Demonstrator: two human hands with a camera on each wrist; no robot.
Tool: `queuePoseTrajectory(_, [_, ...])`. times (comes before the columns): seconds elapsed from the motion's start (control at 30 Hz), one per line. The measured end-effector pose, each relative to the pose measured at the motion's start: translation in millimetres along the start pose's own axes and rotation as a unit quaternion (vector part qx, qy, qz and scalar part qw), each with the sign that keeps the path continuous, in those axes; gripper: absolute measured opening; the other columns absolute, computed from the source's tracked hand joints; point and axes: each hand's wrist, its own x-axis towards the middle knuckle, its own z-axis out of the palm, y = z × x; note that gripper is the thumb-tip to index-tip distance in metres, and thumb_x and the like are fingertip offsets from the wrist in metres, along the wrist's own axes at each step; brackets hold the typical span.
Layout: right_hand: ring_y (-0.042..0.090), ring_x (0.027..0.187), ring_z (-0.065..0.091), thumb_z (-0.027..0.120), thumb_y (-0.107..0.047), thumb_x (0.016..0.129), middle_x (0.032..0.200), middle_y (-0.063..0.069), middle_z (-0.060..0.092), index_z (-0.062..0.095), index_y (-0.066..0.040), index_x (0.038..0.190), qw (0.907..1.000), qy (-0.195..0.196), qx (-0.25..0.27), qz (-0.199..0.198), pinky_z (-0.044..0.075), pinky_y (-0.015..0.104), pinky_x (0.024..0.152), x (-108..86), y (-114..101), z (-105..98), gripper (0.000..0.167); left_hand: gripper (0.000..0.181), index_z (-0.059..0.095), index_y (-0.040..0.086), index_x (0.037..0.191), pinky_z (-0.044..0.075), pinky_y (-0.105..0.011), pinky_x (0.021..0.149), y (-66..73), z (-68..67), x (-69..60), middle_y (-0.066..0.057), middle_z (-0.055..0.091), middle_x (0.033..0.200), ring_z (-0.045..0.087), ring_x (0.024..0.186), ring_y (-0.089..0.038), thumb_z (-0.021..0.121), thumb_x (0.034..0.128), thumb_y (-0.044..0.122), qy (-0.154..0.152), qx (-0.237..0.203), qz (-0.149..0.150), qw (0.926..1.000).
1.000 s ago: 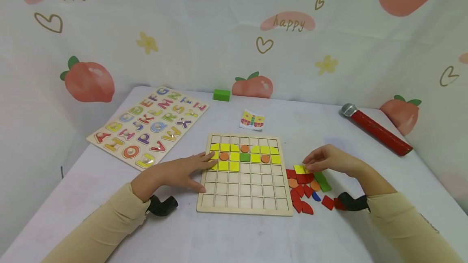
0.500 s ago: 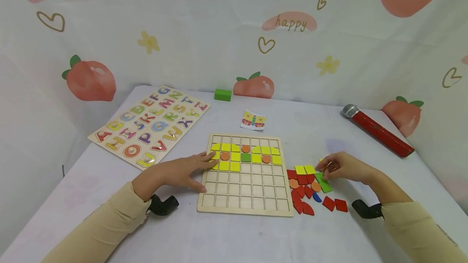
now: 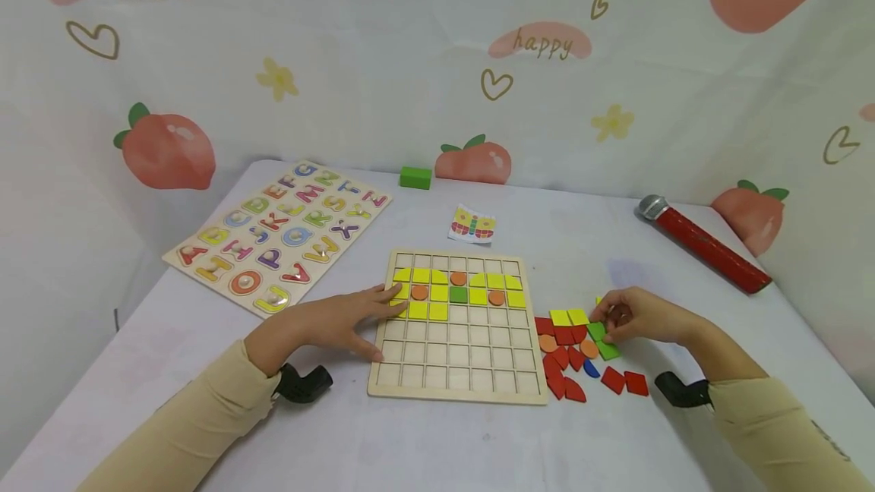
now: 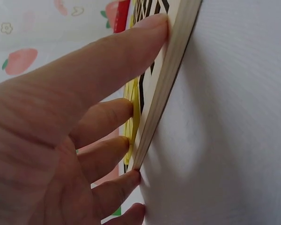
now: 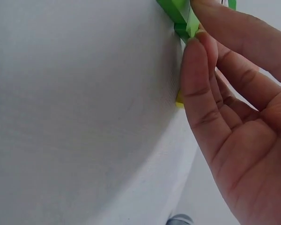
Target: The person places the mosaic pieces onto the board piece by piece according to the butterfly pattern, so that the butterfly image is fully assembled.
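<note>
My left hand (image 3: 328,325) rests on the left edge of a wooden grid board (image 3: 456,395), fingertips on its yellow tiles (image 3: 419,310) and thumb at its rim. The board's upper rows hold yellow tiles, orange discs (image 3: 496,298) and a green tile (image 3: 459,294). To the board's right, my right hand (image 3: 642,316) pinches a small green tile (image 5: 192,23) between thumb and fingers. Another green tile (image 3: 608,350) lies just below it. Two yellow squares (image 3: 569,317) sit left of the fingertips, and a yellow piece (image 5: 179,99) is partly hidden behind that hand.
Red pieces (image 3: 574,389), orange discs and a blue half-disc (image 3: 591,368) lie loose beside the board. A butterfly pattern card (image 3: 472,225) is behind it. Further out are an alphabet puzzle (image 3: 280,238), a green block (image 3: 415,178) and a red microphone (image 3: 704,244).
My right hand has left the yellow squares and shifted right to the green tiles, where its fingers now pinch one. The left hand stays in place on the board.
</note>
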Motion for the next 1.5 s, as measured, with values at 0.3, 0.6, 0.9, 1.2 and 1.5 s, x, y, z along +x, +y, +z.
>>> queuePoseTrajectory(0.3, [0.015, 0.078, 0.052, 0.074, -0.014, 0.078, 0.085, 0.005, 0.056, 0.057, 0.0, 0.099, 1.0, -0.002, 0.003, -0.004, 0.05, 0.018, 0.067, 3.1, -0.5, -1.2, 0.031, 0.079, 0.035, 0.019, 0.145, 0.02, -0.05, 0.115, -0.1, -1.0, 0.0, -0.003, 0.012, 0.158, 0.007, 0.146, -0.028, 0.071, 0.0787, 0.041, 0.004, -0.005, 0.005, 1.0])
queuePoseTrajectory(0.6, [0.017, 0.081, 0.056, 0.07, -0.013, 0.081, 0.091, 0.006, 0.061, 0.057, -0.002, 0.097, 0.9999, -0.007, 0.008, -0.007, 0.052, 0.019, 0.072, 6.3, -0.2, 0.6, 0.023, 0.08, 0.034, 0.021, 0.145, 0.019, -0.049, 0.115, -0.7, 0.2, -0.1, -0.001, 0.012, 0.158, 0.006, 0.146, -0.027, 0.071, 0.078, 0.043, 0.002, -0.007, -0.002, 1.0])
queuePoseTrajectory(0.9, [0.018, 0.082, 0.057, 0.068, -0.022, 0.084, 0.088, 0.006, 0.063, 0.059, -0.002, 0.098, 0.9995, 0.014, 0.027, 0.003, 0.052, 0.022, 0.074, 22.6, -24.6, -4.9, 0.026, 0.08, 0.034, 0.022, 0.145, 0.019, -0.051, 0.115, -1.3, 0.9, -0.9, -0.002, 0.012, 0.158, 0.007, 0.146, -0.028, 0.071, 0.078, 0.043, 0.008, -0.008, 0.004, 0.9999])
queuePoseTrajectory(1.2, [0.014, 0.072, 0.063, 0.064, -0.018, 0.088, 0.08, 0.004, 0.064, 0.059, 0.005, 0.1, 0.9949, -0.014, 0.1, -0.008, 0.056, 0.028, 0.075, 65.9, -62.5, 15.0, 0.025, 0.08, 0.034, 0.021, 0.145, 0.019, -0.05, 0.115, -1.6, 1.3, -0.8, -0.002, 0.012, 0.158, 0.007, 0.146, -0.028, 0.072, 0.0776, 0.042, 0.01, -0.013, 0.01, 0.9998])
queuePoseTrajectory(1.5, [0.013, 0.069, 0.065, 0.063, -0.016, 0.089, 0.08, 0.004, 0.068, 0.062, 0.004, 0.099, 0.9901, -0.058, 0.122, -0.039, 0.057, 0.029, 0.074, 99.7, -97.6, 36.0, 0.022, 0.08, 0.034, 0.021, 0.145, 0.019, -0.05, 0.115, 0.3, 0.1, -1.4, -0.002, 0.012, 0.158, 0.007, 0.146, -0.028, 0.072, 0.0778, 0.041, 0.009, -0.015, 0.007, 0.9998])
